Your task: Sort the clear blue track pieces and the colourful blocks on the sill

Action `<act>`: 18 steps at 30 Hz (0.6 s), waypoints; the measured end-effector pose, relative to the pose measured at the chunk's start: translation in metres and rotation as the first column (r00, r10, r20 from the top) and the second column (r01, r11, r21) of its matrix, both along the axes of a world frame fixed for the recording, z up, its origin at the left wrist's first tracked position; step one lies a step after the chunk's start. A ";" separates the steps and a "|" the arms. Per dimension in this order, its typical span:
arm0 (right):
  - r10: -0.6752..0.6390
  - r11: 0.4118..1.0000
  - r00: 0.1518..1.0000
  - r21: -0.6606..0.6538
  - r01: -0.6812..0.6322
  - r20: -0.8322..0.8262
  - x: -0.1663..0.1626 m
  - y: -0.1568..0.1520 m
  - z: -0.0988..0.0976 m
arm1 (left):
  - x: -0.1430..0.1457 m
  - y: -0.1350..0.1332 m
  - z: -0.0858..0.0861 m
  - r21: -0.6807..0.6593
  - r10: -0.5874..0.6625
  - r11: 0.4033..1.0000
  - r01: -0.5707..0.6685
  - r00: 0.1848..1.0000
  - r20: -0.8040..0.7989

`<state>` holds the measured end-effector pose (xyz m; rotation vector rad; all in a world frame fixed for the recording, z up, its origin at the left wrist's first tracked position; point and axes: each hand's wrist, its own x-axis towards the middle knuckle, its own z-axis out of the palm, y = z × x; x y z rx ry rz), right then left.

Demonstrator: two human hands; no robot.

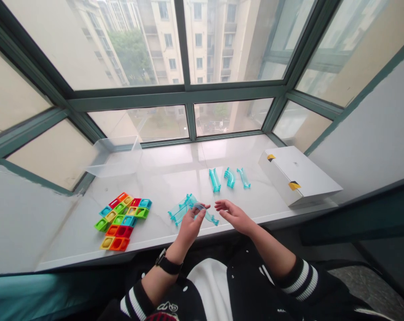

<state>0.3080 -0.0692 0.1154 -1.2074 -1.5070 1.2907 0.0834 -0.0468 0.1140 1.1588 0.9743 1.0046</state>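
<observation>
My left hand [190,222] is closed on a translucent blue marble-run track piece [211,217], pinched between thumb and fingers, its end sticking out to the right. Just beyond and left of that hand lie several more blue track pieces [178,212] in a loose group; my hand partly covers them. My right hand [236,216] hovers to the right with fingers apart and nothing in it. Farther back on the sill are a straight track piece [214,180], a curved track piece [229,178] and a wavy track piece [244,178], set side by side.
Several coloured blocks [118,219] in red, yellow, green, orange and blue lie at the left. A clear plastic bin [117,156] stands at the back left. At the right is a white box [298,174] with yellow-black tabs. Windows enclose the white sill [175,165].
</observation>
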 end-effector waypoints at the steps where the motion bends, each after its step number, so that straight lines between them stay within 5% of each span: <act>1: 0.036 0.998 0.999 -0.044 -0.037 -0.014 -0.005 -0.002 -0.002 | 0.000 0.001 0.000 0.065 0.041 0.997 -0.038 0.998 -0.046; 13: 0.037 0.993 0.991 -0.106 -0.051 -0.125 -0.019 -0.003 -0.022 | -0.010 0.001 -0.004 0.113 0.028 0.993 -0.015 0.993 -0.114; 18: -0.080 0.996 0.994 -0.056 0.076 -0.075 0.003 0.001 -0.017 | -0.034 0.007 -0.024 0.339 0.133 0.941 -0.010 0.930 -0.342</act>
